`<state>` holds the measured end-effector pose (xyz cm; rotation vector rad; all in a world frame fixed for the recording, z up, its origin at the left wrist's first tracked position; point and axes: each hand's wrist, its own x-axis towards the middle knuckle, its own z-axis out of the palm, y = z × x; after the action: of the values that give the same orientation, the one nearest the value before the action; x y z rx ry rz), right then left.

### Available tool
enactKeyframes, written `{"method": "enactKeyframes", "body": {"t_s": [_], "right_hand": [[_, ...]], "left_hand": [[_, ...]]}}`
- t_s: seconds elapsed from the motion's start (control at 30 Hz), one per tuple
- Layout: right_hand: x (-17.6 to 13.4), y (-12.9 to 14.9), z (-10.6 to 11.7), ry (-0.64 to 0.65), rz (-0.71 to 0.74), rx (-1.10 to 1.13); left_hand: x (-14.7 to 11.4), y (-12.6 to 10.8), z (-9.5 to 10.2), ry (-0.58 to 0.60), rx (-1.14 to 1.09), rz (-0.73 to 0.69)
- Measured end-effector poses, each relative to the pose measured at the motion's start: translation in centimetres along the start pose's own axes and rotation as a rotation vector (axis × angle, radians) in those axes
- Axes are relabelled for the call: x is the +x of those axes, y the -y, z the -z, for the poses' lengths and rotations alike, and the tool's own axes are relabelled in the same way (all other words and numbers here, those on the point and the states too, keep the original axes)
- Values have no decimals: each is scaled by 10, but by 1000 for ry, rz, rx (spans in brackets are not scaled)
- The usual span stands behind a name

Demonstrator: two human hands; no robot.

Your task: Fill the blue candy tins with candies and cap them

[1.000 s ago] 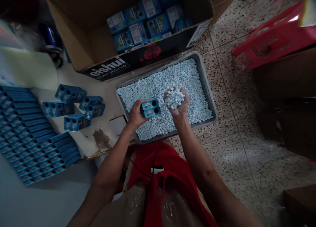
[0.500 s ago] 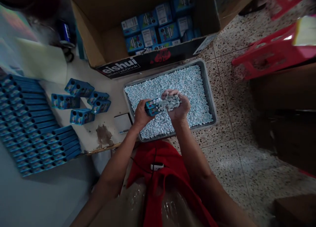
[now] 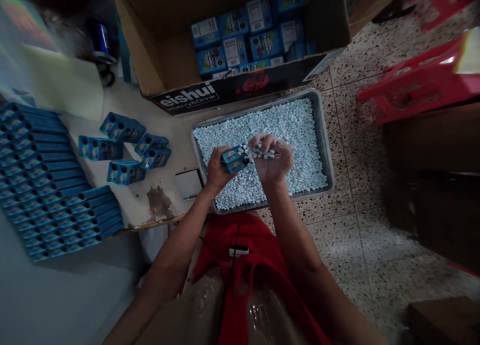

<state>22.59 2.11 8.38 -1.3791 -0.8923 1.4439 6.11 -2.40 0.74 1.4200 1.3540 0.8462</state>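
Observation:
My left hand (image 3: 218, 170) grips a pair of small blue boxes (image 3: 234, 160) side by side over the tray, their open ends turned to the right. White candies (image 3: 242, 149) sit at the mouth of the upper box, while the lower box shows a dark hole. Just right of them is my right hand (image 3: 273, 161), palm up with fingers curled over a few small white and pale-blue candies (image 3: 265, 152). Beneath both hands lies a grey metal tray (image 3: 328, 160) filled with a layer of the same candies.
Several blue boxes (image 3: 125, 172) stand on the table (image 3: 138, 205) left of the tray. Further left are stacked rows of blue boxes (image 3: 56, 200). A cardboard carton (image 3: 153, 70) holding blue boxes sits behind the tray. A red plastic stool (image 3: 412, 85) is on the right.
Far fewer candies are in my right hand, and its fingers have curled in more. Candies now fill the mouth of the upper box. The whole view has shifted slightly.

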Motion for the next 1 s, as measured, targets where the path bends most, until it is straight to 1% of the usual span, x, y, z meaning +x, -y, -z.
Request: {"method": "enactKeyframes", "body": {"t_s": [0.1, 0.17, 0.23, 0.3, 0.37, 0.4, 0.47, 0.5, 0.6, 0.63, 0.7, 0.77, 0.83, 0.9, 1.0], "right_hand": [[1, -2, -3, -36, -34, 71], [0, -4, -7, -42, -26, 71], [-3, -8, -11, -26, 26, 65], [-7, -12, -14, 8, 98, 34], [-10, -15, -11, 41, 165, -41], [-10, -16, -5, 40, 181, -98], [-1, -20, 15, -15, 180, -265], [8, -24, 30, -75, 173, -381], [48, -42, 86, -283, 170, -799], [63, -50, 104, -315, 160, -924], [89, -67, 132, -301, 125, -1125], [105, -82, 144, -271, 98, -1256], [111, -94, 141, -281, 82, -1325], [109, -101, 131, -289, 66, -1347], [99, -105, 114, -207, 68, -1312]], "left_hand": [[3, -1, -1, 26, 15, 49], [4, 1, -2, 4, 36, 61], [5, 5, -3, 0, 53, 46], [5, 10, -5, 20, 63, 36], [6, 18, -3, 20, 49, 39], [7, 22, -1, 28, 30, 29], [14, 33, 7, 81, -19, -17], [19, 39, 13, 124, -42, -49], [41, 62, 32, 267, -87, -117], [50, 71, 37, 310, -98, -128], [65, 86, 43, 372, -114, -131], [76, 96, 41, 404, -124, -104], [82, 102, 34, 431, -135, -76], [85, 104, 25, 441, -139, -64], [87, 102, 14, 426, -145, -59]]}}
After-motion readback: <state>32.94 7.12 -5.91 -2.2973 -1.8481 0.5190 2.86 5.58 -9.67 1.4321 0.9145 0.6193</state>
